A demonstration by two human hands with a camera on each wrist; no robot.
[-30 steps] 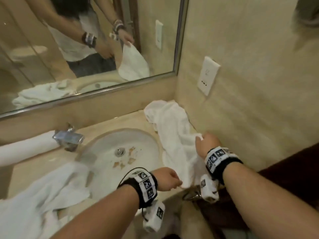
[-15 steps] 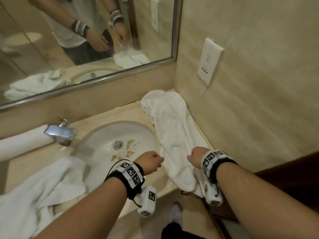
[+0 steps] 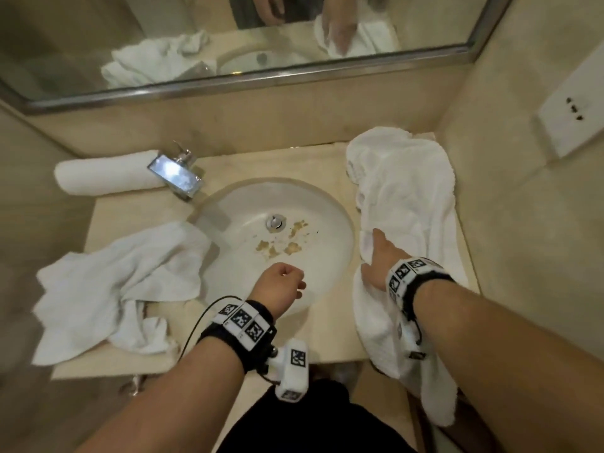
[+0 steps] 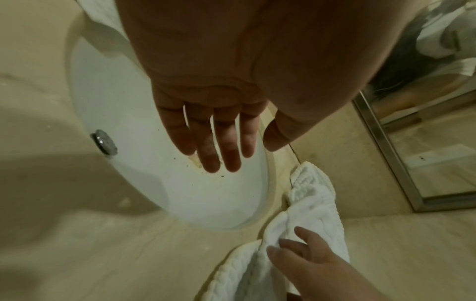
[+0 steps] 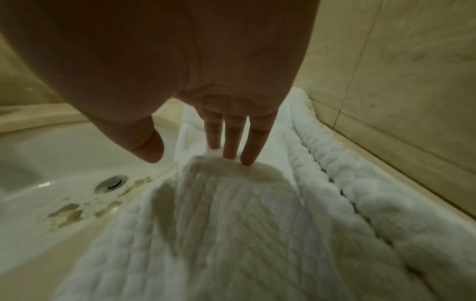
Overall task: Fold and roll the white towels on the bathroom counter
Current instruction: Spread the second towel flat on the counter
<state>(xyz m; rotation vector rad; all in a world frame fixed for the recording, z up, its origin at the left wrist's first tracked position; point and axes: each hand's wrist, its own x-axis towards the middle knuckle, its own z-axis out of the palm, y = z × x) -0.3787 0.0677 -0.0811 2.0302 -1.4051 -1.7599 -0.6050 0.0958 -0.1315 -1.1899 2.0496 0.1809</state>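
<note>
A long white towel [image 3: 408, 197] lies rumpled along the counter's right side, against the wall, and its near end hangs over the front edge. My right hand [image 3: 376, 256] rests flat on it beside the sink. In the right wrist view its straight fingers [image 5: 233, 140] touch a fold of this towel [image 5: 231, 224]. My left hand [image 3: 281, 286] hovers over the sink's near rim and holds nothing. In the left wrist view that hand [image 4: 213, 142] has relaxed, straight fingers. A crumpled white towel [image 3: 124, 276] lies left of the sink. A rolled towel [image 3: 104, 174] sits at the back left.
The white sink [image 3: 327, 223] with brown stains around the drain fills the counter's middle. A chrome faucet [image 3: 176, 174] stands at its back left. A mirror [image 3: 228, 44] runs along the back wall. A wall outlet [image 3: 572, 119] is on the right wall.
Both hands held the towel's near edge before. My left hand has let go and moved over the sink. My right hand has opened flat on the towel. My view has tilted down.
</note>
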